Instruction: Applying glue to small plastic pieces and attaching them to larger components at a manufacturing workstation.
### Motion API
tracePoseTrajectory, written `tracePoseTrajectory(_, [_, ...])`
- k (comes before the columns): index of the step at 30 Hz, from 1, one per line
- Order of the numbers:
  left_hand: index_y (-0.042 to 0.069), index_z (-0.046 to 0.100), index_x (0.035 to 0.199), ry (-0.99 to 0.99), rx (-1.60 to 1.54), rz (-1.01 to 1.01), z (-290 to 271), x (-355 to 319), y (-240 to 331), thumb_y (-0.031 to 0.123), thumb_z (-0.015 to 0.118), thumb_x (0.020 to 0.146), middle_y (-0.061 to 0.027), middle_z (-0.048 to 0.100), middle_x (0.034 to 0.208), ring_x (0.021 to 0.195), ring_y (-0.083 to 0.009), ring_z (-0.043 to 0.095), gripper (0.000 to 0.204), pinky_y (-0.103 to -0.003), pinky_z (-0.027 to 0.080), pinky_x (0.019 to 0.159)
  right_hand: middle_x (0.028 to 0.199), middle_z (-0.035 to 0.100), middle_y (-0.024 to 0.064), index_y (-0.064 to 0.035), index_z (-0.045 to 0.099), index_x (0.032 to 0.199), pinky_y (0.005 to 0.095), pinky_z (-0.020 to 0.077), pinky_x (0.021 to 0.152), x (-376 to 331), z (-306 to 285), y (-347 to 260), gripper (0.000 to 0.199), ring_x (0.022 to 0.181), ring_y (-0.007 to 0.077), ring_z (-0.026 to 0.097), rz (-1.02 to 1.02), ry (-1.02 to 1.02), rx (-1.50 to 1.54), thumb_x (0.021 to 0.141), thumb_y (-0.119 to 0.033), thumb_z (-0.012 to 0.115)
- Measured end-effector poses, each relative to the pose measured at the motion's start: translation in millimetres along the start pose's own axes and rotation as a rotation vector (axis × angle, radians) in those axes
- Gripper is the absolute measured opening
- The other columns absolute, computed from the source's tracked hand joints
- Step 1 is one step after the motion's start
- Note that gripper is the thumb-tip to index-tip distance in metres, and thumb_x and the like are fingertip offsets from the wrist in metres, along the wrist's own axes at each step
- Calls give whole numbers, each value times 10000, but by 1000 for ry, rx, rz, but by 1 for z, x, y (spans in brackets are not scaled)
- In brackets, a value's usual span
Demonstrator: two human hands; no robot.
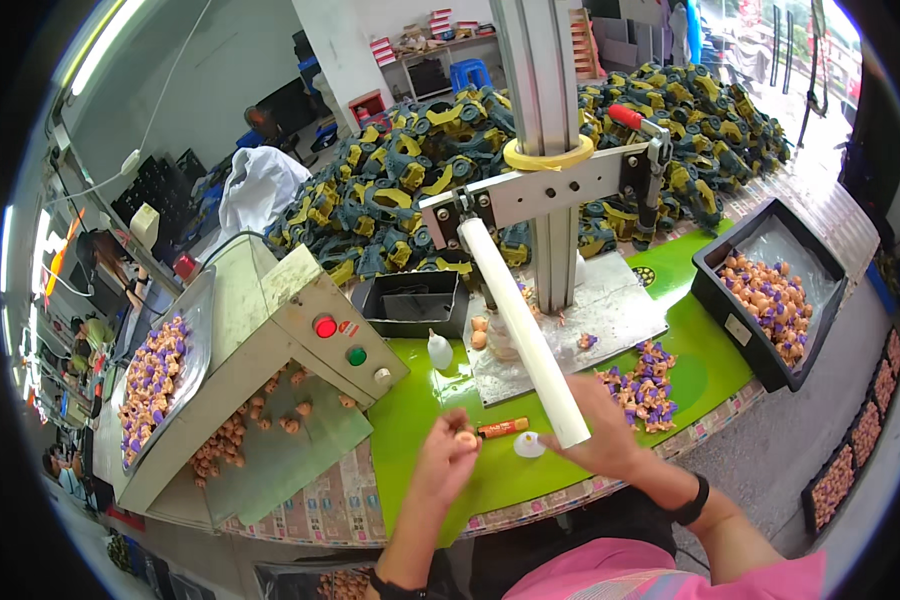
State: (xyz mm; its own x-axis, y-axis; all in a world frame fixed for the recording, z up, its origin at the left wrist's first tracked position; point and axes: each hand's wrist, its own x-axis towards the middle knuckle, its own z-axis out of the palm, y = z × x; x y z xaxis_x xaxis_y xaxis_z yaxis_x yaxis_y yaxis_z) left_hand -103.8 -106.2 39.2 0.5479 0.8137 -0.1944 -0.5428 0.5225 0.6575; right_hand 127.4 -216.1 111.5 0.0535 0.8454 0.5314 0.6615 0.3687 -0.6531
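2 hands in view: left hand (448,455) and right hand (600,430). 1 white lever handle (523,335), 2 round buttons, 1 red button (325,326) and 1 green button (356,355). 1 black bin (735,325) of small parts, 1 small white bottle (439,350), 1 orange tube (502,428).

bright, even | daylight glare top right | fisheye bending, dark rim | sharp

A toy factory floor. The green desk (440,440) carries a hand press (540,180) and a hopper machine with buttons (310,340). Behind lies a heap of toy vehicles (420,170), with trays of small plastic parts (770,300) alongside.
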Motion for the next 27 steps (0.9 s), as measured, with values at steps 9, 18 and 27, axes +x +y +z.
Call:
tracePoseTrajectory(9, [32, 555, 1177, -73, -225, -206, 11, -69, -31, 164, 561, 960, -87, 606, 1105, 879, -145, 632, 255, -238, 550, 774, 1010, 645, 164, -19, 625, 1057, 357, 498, 791, -43, 72, 31, 316, 898, 255, 644, 351, -87, 342, 804, -171, 736])
tracePoseTrajectory(18, [54, 520, 1258, 80, -77, -174, 23, -79, -48, 109, 516, 979, -58, 583, 1156, 930, -102, 594, 284, -243, 500, 848, 1011, 641, 99, -17, 594, 1144, 319, 509, 771, -49, 17, -4, 455, 894, 186, 629, 400, -126, 372, 774, -189, 793])
tracePoseTrajectory(27, [59, 539, 1227, 23, -16, -90, 23, -76, -59, 33, 580, 925, -47, 576, 1139, 1011, -126, 577, 306, -259, 469, 910, 977, 623, 73, -30, 590, 1043, 287, 516, 757, -70, 11, -7, 491, 887, 145, 628, 492, 16, 396, 660, -135, 879])
